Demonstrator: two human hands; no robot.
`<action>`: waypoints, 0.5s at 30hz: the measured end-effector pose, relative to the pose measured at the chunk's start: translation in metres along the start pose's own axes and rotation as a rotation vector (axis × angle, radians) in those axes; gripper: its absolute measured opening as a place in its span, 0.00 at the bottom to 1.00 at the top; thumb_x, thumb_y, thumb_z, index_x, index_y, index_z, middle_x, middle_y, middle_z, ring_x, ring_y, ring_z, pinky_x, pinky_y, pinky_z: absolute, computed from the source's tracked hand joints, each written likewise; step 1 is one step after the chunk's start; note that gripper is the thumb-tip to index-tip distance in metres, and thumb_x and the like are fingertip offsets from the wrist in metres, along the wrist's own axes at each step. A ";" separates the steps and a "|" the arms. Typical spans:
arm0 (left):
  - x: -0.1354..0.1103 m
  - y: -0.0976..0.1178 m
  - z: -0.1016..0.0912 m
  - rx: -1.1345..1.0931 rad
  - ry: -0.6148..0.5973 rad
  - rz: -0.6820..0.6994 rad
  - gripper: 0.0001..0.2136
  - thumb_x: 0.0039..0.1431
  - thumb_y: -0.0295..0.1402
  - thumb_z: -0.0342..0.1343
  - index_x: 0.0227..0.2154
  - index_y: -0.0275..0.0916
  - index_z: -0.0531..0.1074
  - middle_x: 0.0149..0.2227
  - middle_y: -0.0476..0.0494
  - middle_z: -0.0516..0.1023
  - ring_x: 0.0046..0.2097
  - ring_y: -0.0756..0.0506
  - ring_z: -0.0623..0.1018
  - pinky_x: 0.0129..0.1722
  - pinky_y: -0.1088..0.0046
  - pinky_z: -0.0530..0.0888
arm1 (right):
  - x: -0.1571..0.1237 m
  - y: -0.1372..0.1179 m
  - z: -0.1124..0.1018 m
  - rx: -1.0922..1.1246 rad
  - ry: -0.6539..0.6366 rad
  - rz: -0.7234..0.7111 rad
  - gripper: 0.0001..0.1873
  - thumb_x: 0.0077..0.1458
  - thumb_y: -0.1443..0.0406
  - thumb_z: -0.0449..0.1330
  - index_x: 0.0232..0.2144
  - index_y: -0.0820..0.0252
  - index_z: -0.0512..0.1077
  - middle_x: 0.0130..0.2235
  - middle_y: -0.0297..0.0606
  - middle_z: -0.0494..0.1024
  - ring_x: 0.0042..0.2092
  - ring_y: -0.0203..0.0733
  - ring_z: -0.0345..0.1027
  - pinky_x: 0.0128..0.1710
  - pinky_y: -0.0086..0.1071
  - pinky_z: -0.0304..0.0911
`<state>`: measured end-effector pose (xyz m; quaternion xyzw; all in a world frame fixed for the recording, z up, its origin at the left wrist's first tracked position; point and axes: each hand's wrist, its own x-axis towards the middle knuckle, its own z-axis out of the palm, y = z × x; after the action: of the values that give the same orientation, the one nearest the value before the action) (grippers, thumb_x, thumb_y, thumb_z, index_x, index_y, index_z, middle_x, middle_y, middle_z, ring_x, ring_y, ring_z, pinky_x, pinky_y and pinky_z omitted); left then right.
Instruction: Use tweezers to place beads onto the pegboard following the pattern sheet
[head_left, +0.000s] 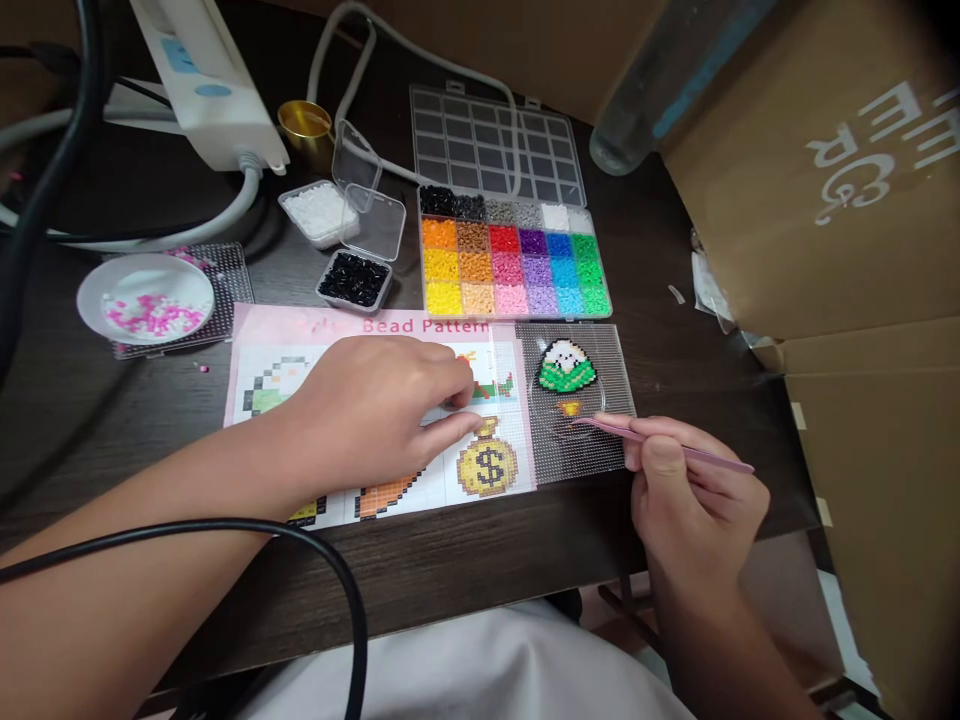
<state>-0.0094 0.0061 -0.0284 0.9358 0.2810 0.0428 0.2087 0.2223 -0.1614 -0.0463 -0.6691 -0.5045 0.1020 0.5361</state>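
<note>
My right hand (686, 500) is closed around pink tweezers (697, 458). Their tips reach over a clear pegboard (611, 370), beside a small cluster of yellow and orange beads (570, 409). Above that cluster on the board sits a bead rice-ball figure (568, 367) in white, green and black. My left hand (390, 405) lies over the printed bead pattern sheet (251, 425). Its thumb reaches the top of a money bag picture (487, 462), with a gap between thumb and forefinger; the other fingers are curled and partly hidden. I see nothing held in it.
Behind the sheet stands an open sorted bead box (531, 270). Small boxes hold white beads (321, 212) and black beads (354, 280). At left are a white dish (94, 297) and a power strip (217, 90). A black cable (330, 550) crosses my left forearm; cardboard (862, 420) borders the right.
</note>
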 end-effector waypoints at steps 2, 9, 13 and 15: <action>0.000 0.000 0.000 0.005 -0.005 0.003 0.10 0.65 0.41 0.56 0.30 0.43 0.75 0.30 0.48 0.78 0.33 0.44 0.73 0.31 0.68 0.55 | -0.001 0.000 0.000 0.015 0.019 0.002 0.12 0.68 0.68 0.62 0.34 0.56 0.85 0.36 0.37 0.86 0.38 0.40 0.82 0.35 0.31 0.76; 0.001 0.001 -0.001 0.011 -0.017 -0.010 0.12 0.65 0.42 0.56 0.29 0.42 0.76 0.29 0.48 0.78 0.32 0.45 0.73 0.30 0.69 0.54 | 0.000 -0.002 0.000 0.039 -0.028 -0.013 0.13 0.69 0.67 0.61 0.32 0.57 0.84 0.36 0.38 0.85 0.39 0.44 0.83 0.40 0.37 0.80; 0.001 0.001 0.000 0.002 -0.016 -0.009 0.12 0.65 0.42 0.56 0.29 0.42 0.76 0.30 0.48 0.78 0.32 0.45 0.73 0.31 0.69 0.55 | 0.001 -0.004 -0.001 0.041 -0.071 -0.012 0.14 0.69 0.69 0.60 0.35 0.55 0.85 0.37 0.37 0.86 0.41 0.44 0.84 0.41 0.37 0.79; 0.001 0.001 -0.001 0.006 -0.012 -0.009 0.12 0.65 0.42 0.56 0.29 0.42 0.76 0.29 0.48 0.78 0.32 0.45 0.73 0.30 0.69 0.55 | 0.001 -0.004 -0.001 0.031 -0.081 -0.010 0.14 0.69 0.70 0.60 0.36 0.55 0.85 0.37 0.37 0.86 0.41 0.44 0.84 0.42 0.36 0.79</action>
<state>-0.0084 0.0056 -0.0273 0.9354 0.2839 0.0353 0.2078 0.2211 -0.1617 -0.0417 -0.6534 -0.5274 0.1341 0.5263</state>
